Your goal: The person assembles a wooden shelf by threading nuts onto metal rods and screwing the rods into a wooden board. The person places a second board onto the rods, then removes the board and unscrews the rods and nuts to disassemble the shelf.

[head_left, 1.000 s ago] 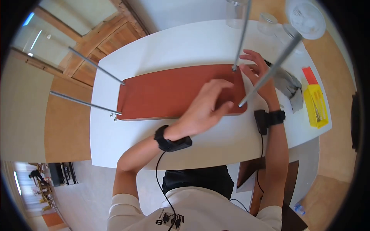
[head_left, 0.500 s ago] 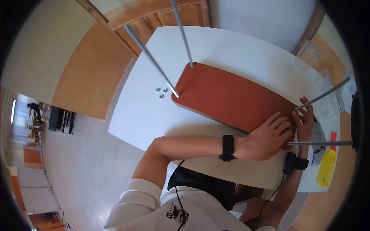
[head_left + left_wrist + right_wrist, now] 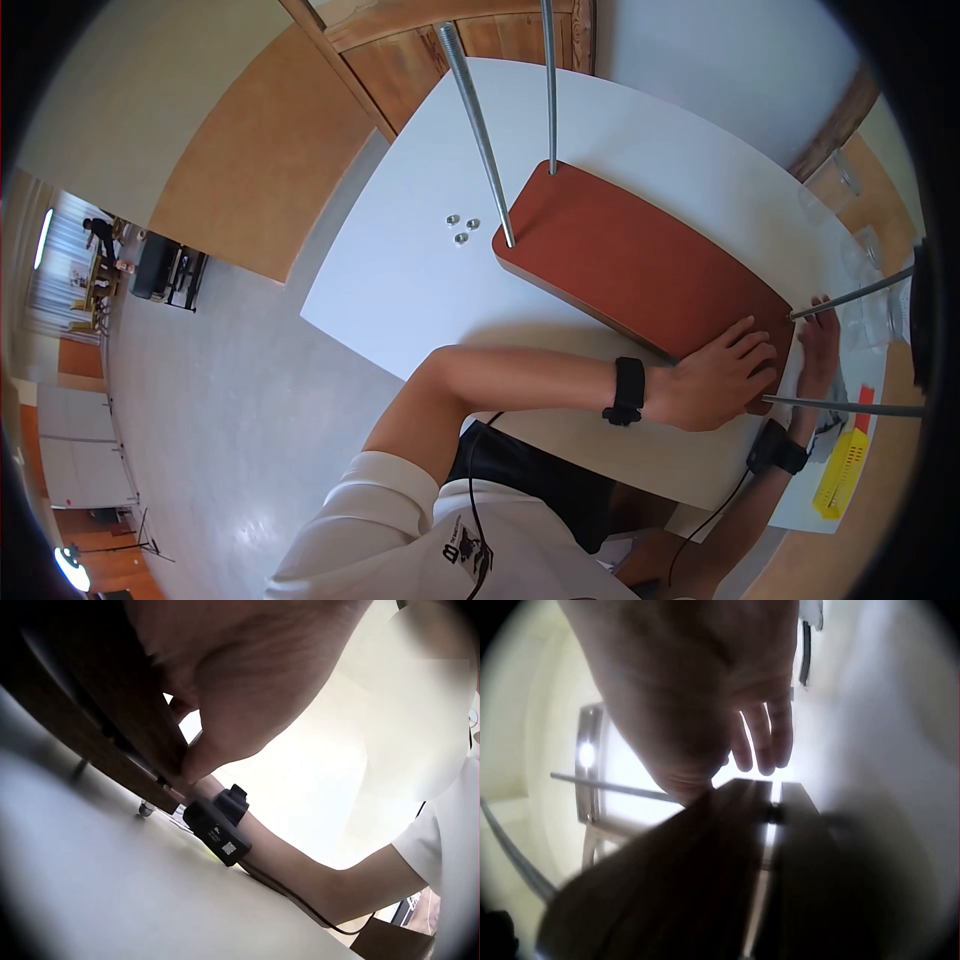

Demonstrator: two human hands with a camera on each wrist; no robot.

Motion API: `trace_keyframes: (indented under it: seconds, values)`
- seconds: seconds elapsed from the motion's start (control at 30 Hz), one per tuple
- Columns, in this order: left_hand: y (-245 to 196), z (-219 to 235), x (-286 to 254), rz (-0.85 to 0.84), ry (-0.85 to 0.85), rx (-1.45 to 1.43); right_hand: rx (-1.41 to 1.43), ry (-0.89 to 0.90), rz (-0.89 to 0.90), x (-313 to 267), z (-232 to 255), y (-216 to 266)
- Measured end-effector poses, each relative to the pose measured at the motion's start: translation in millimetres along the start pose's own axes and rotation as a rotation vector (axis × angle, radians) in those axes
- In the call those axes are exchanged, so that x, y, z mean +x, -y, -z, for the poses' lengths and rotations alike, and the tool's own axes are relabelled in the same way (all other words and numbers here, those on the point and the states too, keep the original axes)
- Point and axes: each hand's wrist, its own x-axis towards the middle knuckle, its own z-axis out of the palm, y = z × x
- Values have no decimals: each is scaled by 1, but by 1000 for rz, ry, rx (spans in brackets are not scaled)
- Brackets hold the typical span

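A red-brown board (image 3: 640, 260) lies on the white table, with a threaded metal rod (image 3: 478, 135) standing up near each corner. The wrist views show a second board (image 3: 67, 742) under it, a narrow gap between the two. My left hand (image 3: 715, 385) rests on top of the right end, fingers spread over the surface, its thumb (image 3: 206, 754) at the side edge. Beyond that end is my right hand (image 3: 820, 350), near the far-right rod (image 3: 850, 295). Its fingers (image 3: 761, 739) point straight past the board ends, while its thumb side meets the top board.
Three small metal nuts (image 3: 461, 238) lie on the table (image 3: 390, 270) left of the board. At the right stand a yellow bin (image 3: 842, 475), a red piece (image 3: 865, 405) and a grey cloth (image 3: 832, 400). Glass jars (image 3: 870, 250) are at the back right.
The head view has swung left, so the board sits further right. My left hand has come down onto the board. My right hand has lowered beside the end, its fingers less raised.
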Motion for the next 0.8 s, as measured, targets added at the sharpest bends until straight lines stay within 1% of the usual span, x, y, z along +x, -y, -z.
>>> trace_keyframes:
  seconds: [0.03, 0.1, 0.13, 0.2, 0.23, 0.27, 0.33, 0.37, 0.4, 0.43, 0.47, 0.53, 0.57, 0.6, 0.67, 0.73, 0.8]
  values:
    - [2, 0, -1, 1, -6, 4, -1, 3, 7, -2, 6, 1]
    - [1, -1, -2, -7, -11, -6, 36, -186, -160, -7, 19, 8]
    - [1, 0, -1, -12, -17, -2, 34, -187, -151, -5, 15, 8]
    - [0, 0, 0, -8, -4, -28, 195, -10, -63, -4, -4, 6]
    - [0, 1, 0, -10, 0, -28, 110, 67, -33, -4, -18, 22]
    - [-1, 1, 0, -5, 3, -35, 112, 61, -37, -3, -22, 25]
    - [-3, 0, 1, -4, 5, -45, -35, 62, -84, -1, -24, 27]
    - [-2, 0, 1, -7, -3, -33, -36, 61, -83, -3, -14, 22]
    - [-1, 0, 0, -9, -13, -19, 66, 2, -136, -6, 5, 13]
    - [0, 0, 0, -6, -19, -13, 169, -55, -187, -6, 13, 15]
    - [0, 0, -1, -8, -15, -19, 169, -49, -184, -8, 14, 14]
    - [1, -5, -1, -11, -16, -20, 187, -108, -206, -8, 8, 26]
    - [2, -8, 0, -21, -48, -26, 222, -28, -166, -1, 7, -5]
    - [2, -11, 0, -33, -75, -34, 224, -30, -167, 1, -2, 2]
    - [1, -9, 1, -29, -64, -41, -1, 105, -51, 1, -26, 25]
    - [-2, -5, 0, -22, -59, -49, -38, 110, -78, 1, -17, 20]
    - [-1, -1, 0, -19, -37, -12, 205, 95, -190, -2, 0, 16]
